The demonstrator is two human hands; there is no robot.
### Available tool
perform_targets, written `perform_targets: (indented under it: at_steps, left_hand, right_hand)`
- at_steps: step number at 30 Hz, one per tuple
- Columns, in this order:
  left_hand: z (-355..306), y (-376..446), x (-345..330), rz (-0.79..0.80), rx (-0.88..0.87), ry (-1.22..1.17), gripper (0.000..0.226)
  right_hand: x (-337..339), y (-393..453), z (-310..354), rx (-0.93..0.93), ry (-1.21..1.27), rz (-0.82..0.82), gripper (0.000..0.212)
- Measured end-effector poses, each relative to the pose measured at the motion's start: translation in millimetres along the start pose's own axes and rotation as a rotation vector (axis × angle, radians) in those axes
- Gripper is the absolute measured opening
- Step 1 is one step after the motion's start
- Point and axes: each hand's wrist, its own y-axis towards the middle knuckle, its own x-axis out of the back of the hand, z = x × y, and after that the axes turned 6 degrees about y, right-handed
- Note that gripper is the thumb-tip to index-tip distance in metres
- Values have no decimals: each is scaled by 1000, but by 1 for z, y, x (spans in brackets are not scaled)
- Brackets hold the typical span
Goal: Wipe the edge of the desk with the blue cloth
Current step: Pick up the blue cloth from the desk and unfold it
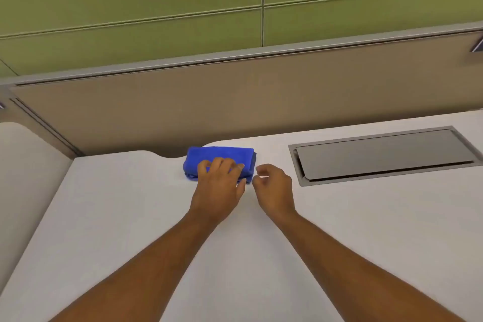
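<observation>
A folded blue cloth (222, 155) lies on the white desk (130, 217), right at its far edge beside a curved notch in that edge. My left hand (218, 185) rests on top of the cloth, fingers spread over its near half and thumb curled at its right end. Just right of the cloth, my right hand (274, 188) hovers with fingers loosely curled and holds nothing; its fingertips are close to the cloth's right end.
A grey metal cable hatch (384, 154) is set into the desk to the right. A brown partition panel (235, 102) rises behind the far edge, with a green wall above. A second white desk surface (23, 178) adjoins on the left.
</observation>
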Motion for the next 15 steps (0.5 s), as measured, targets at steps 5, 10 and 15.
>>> perform_targets:
  at_steps: [5,10,15]
  left_hand:
    - [3,45,-27,92,-25,93,46]
    - [0,58,-36,96,20,178,37]
    - [-6,62,-23,100,159,-51,29]
  right_hand:
    - [-18,37,-18,-144,145,-11,38]
    - [-23,47,-30,-107,-11,-44,36]
    - [-28,50,-13,-230,153,-60,61]
